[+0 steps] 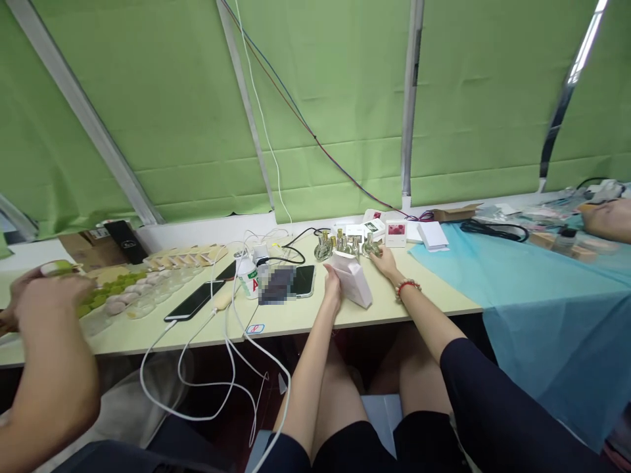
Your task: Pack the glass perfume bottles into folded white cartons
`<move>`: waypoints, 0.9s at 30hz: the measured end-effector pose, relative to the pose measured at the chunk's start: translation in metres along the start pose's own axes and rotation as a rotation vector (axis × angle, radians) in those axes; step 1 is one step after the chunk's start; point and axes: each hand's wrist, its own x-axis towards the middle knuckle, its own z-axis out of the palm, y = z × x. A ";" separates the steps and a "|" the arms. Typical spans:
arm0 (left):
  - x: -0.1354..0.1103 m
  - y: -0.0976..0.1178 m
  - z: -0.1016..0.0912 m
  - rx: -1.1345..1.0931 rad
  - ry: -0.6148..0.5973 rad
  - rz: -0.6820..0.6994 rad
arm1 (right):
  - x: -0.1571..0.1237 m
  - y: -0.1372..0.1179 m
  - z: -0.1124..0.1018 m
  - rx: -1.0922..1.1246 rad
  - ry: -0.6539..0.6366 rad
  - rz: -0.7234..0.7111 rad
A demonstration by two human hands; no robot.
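Your left hand [332,286] is closed around a white box [353,284]. The box is tipped over the front part of the yellow table [434,297], and its top flap sticks up. Your right hand [386,262] is on a little glass bottle [369,246] behind the box, but I cannot tell if your fingers squeeze it. More little bottles [339,244] stand just left of it. A phone [304,281] lies left of your left hand.
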 end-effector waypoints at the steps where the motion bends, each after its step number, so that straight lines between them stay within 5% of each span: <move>1: -0.002 0.001 0.001 0.060 0.011 0.052 | -0.002 -0.001 0.000 0.002 -0.002 0.004; 11: -0.009 0.003 0.011 0.361 -0.055 0.175 | -0.036 -0.012 -0.020 -0.025 -0.034 0.022; 19: -0.008 0.000 0.008 0.438 -0.032 0.225 | -0.050 -0.027 -0.025 -0.040 0.062 -0.391; 27: -0.005 -0.005 0.004 0.378 -0.012 0.240 | -0.049 -0.021 -0.024 -0.199 0.081 -0.441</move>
